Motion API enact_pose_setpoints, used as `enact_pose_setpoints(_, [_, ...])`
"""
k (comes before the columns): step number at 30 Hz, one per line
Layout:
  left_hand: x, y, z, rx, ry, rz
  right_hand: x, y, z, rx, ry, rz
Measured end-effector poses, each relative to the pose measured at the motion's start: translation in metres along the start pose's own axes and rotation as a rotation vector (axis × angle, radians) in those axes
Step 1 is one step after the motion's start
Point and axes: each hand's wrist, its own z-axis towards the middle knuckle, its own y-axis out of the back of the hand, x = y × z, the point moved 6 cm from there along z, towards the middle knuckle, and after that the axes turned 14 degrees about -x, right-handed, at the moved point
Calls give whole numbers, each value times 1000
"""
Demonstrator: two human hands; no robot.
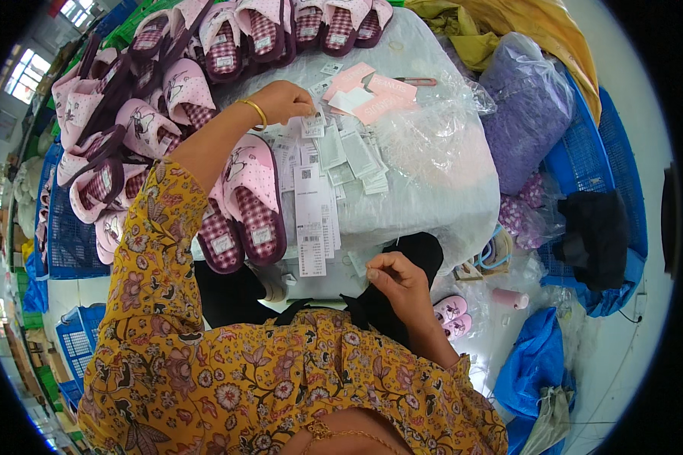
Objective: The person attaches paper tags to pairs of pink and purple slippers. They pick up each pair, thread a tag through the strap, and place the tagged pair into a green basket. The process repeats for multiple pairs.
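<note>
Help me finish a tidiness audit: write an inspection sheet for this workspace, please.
Surface: plastic-covered table.
Work items: pink slippers at the left and far edge; white labels mid-table.
Clutter: pink cards, a red-handled tool, crumpled clear plastic.
Left hand: fingertips at a small white label; grip unclear.
Right hand: curled near the table's front edge; contents unclear.
Cables: possible thin dark cord at far right.
Surroundings: blue basket and purple bagged bundle, right.

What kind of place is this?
Likely a small footwear workshop or packing area: pink-and-maroon slippers crowd a plastic-covered worktable, printed paper labels lie in piles on it, and blue plastic crates stand to both sides.
</note>
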Motion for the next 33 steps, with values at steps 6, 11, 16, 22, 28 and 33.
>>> enact_pose_setpoints(6, [-39,18,-58,-143,-58,-156,36,-3,-3,-81,138,-30])
enact_pose_setpoints(11, [-85,2,-127,-181,-208,-328,70,-22,12,-182,157,25])
enact_pose_setpoints(16, [-110,-18,-166,-247,-310,-311,83,-47,30,-195,158,27])
enact_pose_setpoints(22, [-114,-26,-183,-300,-326,-299,79,-56,29,-198,138,18])
enact_pose_setpoints(28, [-120,-28,-196,-340,-448,-243,76,-57,26,-202,127,0])
enact_pose_setpoints(33, [-114,-34,-203,-231,-390,-369,69,-57,27,-151,113,45])
